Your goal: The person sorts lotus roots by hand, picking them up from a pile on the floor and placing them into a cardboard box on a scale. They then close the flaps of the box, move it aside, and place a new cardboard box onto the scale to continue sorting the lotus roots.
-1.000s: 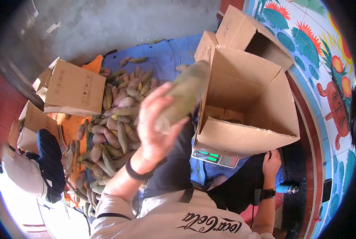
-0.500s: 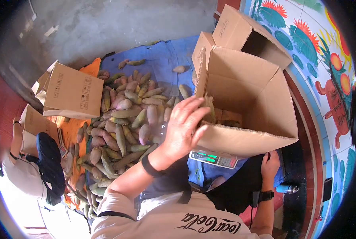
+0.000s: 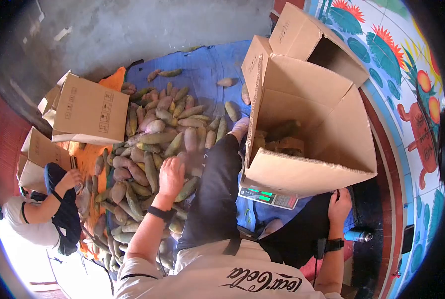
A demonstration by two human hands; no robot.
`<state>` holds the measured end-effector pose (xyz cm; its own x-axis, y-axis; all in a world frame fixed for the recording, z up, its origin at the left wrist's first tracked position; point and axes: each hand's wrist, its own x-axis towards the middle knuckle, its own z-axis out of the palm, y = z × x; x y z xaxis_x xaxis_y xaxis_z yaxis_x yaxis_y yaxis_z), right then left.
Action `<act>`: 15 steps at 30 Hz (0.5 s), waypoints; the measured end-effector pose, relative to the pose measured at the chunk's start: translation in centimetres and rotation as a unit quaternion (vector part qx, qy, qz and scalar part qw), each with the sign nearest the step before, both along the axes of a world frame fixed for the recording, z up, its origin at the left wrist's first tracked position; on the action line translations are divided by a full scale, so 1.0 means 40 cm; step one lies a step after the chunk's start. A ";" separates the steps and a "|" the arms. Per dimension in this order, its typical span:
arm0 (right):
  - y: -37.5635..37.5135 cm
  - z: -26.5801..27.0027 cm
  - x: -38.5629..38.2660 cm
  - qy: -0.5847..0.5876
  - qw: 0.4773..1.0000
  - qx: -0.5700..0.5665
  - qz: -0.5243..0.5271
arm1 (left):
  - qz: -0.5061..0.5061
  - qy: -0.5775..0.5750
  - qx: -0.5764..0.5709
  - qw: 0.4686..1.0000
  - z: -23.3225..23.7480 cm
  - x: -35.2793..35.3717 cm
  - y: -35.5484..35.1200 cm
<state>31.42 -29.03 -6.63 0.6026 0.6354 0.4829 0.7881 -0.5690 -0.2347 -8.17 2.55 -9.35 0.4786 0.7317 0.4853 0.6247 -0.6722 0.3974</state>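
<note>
Head view: your left hand is lying palm-down on the produce pile, centre-left, grip unclear; right hand is resting empty, lower right; pieces are looking firm, hefty; grab mid-length.

Left hand reaches forward and down, fingers apparently spread; right hand rests low beside the leg.

The box was matt brown corrugated cardboard with raw edges. The tubers had dull, rough skins. The ground sheet was blue woven plastic with a low sheen. The wall tiles were glazed and glossy. The scale was smooth plastic.
</note>
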 end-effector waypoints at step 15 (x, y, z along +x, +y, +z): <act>0.015 0.011 -0.010 -0.011 1.000 -0.006 -0.002 | 0.243 0.338 -0.448 0.791 -0.450 -0.397 -0.163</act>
<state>31.03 -28.42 -6.17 0.5951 0.6388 0.4876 0.7902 -0.5757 -0.2102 -24.06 -3.95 -27.35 -0.0359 0.8139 -0.5799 0.9962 0.0751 0.0437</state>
